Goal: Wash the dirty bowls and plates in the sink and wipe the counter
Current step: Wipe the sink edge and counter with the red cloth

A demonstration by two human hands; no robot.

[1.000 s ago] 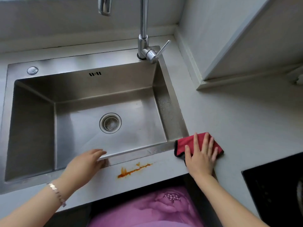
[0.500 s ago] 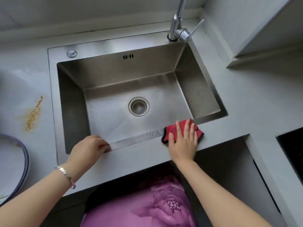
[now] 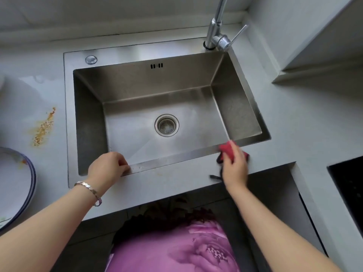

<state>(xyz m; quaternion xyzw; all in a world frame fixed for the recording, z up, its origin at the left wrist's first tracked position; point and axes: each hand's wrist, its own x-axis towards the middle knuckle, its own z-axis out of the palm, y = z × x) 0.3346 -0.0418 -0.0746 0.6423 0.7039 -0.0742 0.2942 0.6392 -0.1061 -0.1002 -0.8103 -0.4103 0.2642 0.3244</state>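
ok so the orange smear that was on the front strip of the bench (image 3: 176,184) a second ago is basically gone. You ran the red cloth (image 3: 227,151) over it, and all I can make out there now is a faint mark just in front of the sink (image 3: 169,160) rim. Since then your right hand (image 3: 234,169) has pulled back to the right and changed its hold. It was lying flat on the cloth, and now the fingers (image 3: 235,154) are bunched round it, clamped on the fabric at the sink's front right corner, with a dark strap hanging down by the bench edge. It's motion-blurred, so I can't tell if the cloth is touching the bench or lifted just off it. Your left hand (image 3: 108,165) hasn't budged, fingers curled over the front rim of the sink, bracing you

What that means: the front strip looks done. The sink is empty and the plates (image 3: 13,183) are stacked on the bench off to the left, so the washing looks finished too (one rim might still have a bit of orange on it, hard to say). What's left is the crumbly orange stain (image 3: 44,127) on the bench left of the sink, between it and the plates. I'd guess the cloth goes there next, and it's well apart from where you're holding it, so you'd be reaching across the sink or swapping hands
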